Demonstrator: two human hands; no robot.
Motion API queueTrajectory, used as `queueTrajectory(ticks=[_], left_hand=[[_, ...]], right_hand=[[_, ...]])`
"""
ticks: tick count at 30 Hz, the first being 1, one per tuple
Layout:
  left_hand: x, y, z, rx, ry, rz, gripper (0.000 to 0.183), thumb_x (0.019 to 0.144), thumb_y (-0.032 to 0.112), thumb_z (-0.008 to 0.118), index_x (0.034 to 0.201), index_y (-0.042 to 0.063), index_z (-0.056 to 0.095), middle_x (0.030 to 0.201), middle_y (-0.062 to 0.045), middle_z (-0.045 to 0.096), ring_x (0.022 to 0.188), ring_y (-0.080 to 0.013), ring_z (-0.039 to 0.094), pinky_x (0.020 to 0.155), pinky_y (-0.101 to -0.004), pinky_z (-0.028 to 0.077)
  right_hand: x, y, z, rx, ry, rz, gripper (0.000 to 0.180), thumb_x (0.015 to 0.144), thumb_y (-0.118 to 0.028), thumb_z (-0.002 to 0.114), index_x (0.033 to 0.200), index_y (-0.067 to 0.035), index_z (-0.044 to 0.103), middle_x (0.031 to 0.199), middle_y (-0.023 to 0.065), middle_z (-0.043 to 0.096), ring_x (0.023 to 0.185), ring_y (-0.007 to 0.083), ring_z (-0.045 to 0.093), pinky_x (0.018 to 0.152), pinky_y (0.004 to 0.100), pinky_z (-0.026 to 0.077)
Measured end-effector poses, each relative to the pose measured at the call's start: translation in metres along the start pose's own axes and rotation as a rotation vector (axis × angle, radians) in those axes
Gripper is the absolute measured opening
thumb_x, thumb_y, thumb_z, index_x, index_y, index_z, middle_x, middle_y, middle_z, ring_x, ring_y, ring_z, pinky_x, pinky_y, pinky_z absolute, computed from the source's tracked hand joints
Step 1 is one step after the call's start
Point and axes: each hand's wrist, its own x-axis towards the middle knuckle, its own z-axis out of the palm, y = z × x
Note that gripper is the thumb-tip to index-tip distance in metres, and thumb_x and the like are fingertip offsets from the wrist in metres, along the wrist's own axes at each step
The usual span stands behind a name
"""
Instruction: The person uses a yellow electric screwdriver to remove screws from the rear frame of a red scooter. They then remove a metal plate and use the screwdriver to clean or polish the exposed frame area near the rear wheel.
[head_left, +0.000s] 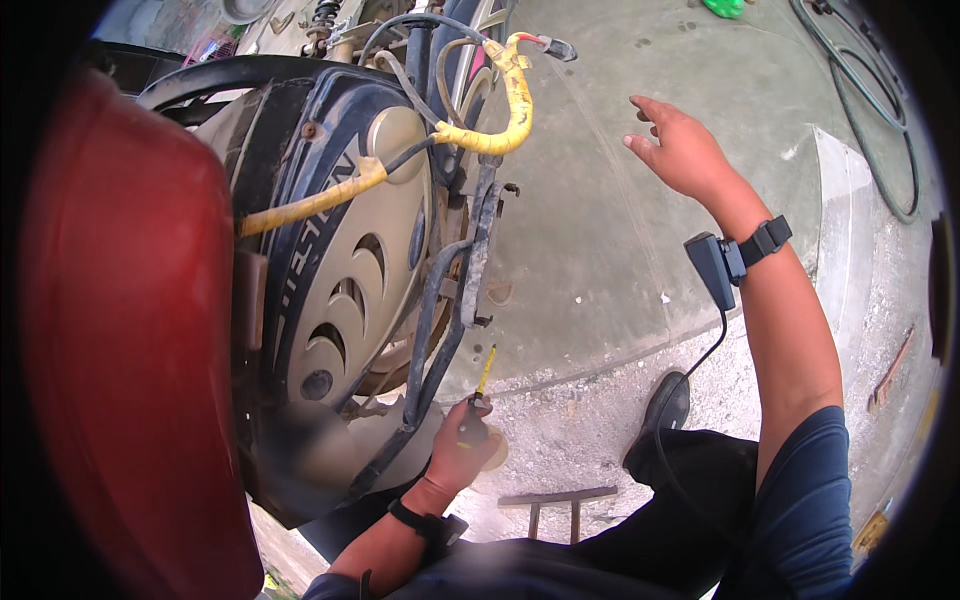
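Note:
My left hand (459, 442) grips a dark-handled tool with a thin yellow shaft (487, 369) and a dark tip; blur hides its exact kind. A pale yellow round thing (495, 448) shows beside the palm, partly covered by it. This hand is low beside the motorcycle's dark tubular metal frame bar (433, 360). My right hand (679, 146) hangs over the concrete with thumb and fingers apart, holding nothing. Across the motorcycle's gold-and-dark side panel (352, 247) runs a wiring harness wrapped in yellow tape (495, 139). Its loose end carries a dark connector (559, 49).
A red padded seat (135, 315) fills the left side. By my shoe (667, 405) is a small wooden stool (557, 498). A dark hose (862, 112) lies coiled at the upper right, and a green object (724, 7) sits at the top edge.

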Motion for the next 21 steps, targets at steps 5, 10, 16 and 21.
queueTrajectory(ticks=[5,10,16,21], left_hand=[[-0.003,0.002,0.005,-0.155,0.07,-0.022,0.062,0.086,0.0,0.076,0.142,0.003,0.05,0.132,-0.008,0.063,0.111,-0.012,0.061,0.094,-0.0274,0.051],[0.005,0.011,0.014,-0.344,0.168,-0.008,0.073,0.088,0.0,0.074,0.151,0.001,0.039,0.139,-0.012,0.06,0.109,-0.0117,0.06,0.088,-0.0276,0.055],[0.027,0.003,0.018,-0.467,0.293,0.187,0.068,0.086,-0.002,0.073,0.146,0.001,0.044,0.137,-0.013,0.06,0.114,-0.015,0.061,0.09,-0.029,0.054],[0.039,-0.003,0.023,-0.495,0.327,0.224,0.059,0.085,0.0,0.075,0.138,0.002,0.05,0.134,-0.011,0.061,0.117,-0.0164,0.062,0.088,-0.029,0.053]], right_hand=[[-0.074,-0.07,-0.07,0.096,-0.013,-0.148,0.059,0.093,-0.027,0.074,0.144,-0.005,0.056,0.132,0.02,0.067,0.111,0.0351,0.068,0.095,0.0421,0.055],[-0.16,-0.137,-0.135,0.078,-0.032,-0.326,0.062,0.089,-0.023,0.078,0.145,-0.008,0.055,0.124,0.0178,0.069,0.107,0.034,0.068,0.093,0.042,0.055],[-0.259,-0.195,-0.167,0.01,-0.069,-0.395,0.062,0.085,-0.024,0.079,0.14,-0.004,0.058,0.115,0.0185,0.069,0.104,0.0387,0.065,0.092,0.0445,0.052],[-0.316,-0.23,-0.148,-0.004,-0.227,-0.345,0.066,0.085,-0.039,0.079,0.137,-0.003,0.059,0.118,0.0181,0.07,0.112,0.0406,0.065,0.109,0.0546,0.045]])
